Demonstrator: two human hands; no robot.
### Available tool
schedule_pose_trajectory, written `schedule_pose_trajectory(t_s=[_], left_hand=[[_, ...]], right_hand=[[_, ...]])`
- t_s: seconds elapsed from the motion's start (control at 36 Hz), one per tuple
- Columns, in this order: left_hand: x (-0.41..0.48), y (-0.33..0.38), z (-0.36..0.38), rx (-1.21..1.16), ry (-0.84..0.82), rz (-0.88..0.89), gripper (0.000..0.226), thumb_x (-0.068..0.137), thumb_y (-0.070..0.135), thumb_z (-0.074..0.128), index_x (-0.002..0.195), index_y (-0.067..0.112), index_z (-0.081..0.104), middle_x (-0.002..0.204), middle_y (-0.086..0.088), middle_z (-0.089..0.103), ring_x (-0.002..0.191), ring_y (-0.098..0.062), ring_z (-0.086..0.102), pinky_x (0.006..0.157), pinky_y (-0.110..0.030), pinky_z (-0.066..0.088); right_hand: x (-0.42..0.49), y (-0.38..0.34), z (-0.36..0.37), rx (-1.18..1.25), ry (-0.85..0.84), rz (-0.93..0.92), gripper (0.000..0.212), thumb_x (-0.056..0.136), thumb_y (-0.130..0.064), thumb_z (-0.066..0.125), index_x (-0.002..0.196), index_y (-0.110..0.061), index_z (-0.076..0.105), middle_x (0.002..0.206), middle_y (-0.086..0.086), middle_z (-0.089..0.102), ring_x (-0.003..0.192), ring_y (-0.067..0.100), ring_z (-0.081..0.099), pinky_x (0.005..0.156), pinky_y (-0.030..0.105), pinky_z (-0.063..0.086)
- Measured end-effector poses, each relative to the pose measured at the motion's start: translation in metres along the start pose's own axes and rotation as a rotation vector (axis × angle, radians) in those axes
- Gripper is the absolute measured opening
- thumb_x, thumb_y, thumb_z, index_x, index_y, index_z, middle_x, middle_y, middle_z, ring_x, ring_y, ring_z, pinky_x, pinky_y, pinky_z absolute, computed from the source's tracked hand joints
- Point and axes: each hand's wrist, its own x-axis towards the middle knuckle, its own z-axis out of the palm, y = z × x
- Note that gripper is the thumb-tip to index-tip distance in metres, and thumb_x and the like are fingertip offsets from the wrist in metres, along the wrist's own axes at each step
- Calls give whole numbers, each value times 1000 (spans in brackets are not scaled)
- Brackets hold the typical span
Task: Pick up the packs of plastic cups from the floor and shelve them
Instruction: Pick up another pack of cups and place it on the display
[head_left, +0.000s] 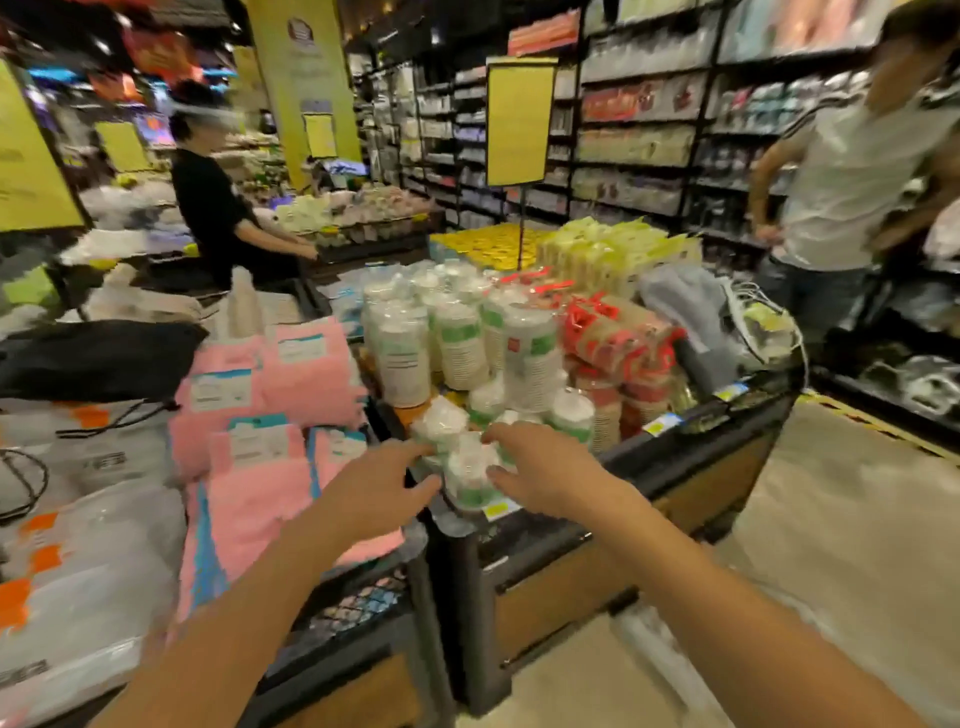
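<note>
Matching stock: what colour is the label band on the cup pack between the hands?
Green, on the clear-wrapped cup pack; head view.

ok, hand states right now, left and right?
Left hand: holding the pack of plastic cups, gripping its left side.
Right hand: holding the same pack, gripping its right side.

Clear-wrapped pack of plastic cups (470, 475) — green-labelled — at the display bin's (675, 452) near corner, below upright packs (467, 338).

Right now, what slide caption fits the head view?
Left hand and right hand hold a cup pack at the display shelf's front edge.
</note>
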Motion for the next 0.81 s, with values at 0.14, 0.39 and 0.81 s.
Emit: schedule_pose_trajectory(t_s=[0.14,0.39,0.81], left_hand=[[62,113,46,-21,-86,159,50,96,44,51,143,27,44,146,5,46,128,-15,48,99,-27,37],[139,276,122,68,-181,436,46,97,39,51,140,22,48,140,-1,53,125,-20,50,91,-26,39],[264,401,217,151,-285,701,51,94,44,51,141,24,45,140,0,52,127,-20,51,100,-35,43]], right_hand=[[-63,117,-21,12,51,195,38,96,-39,51,130,-22,50,121,5,61,105,28,59,78,42,51],[-167,284,-38,31,113,483,40,95,-38,52,131,-21,50,114,4,62,102,26,62,82,46,55],[-231,429,-27,116,111,911,44,97,-31,52,140,-19,47,136,6,56,123,25,53,96,38,46]])
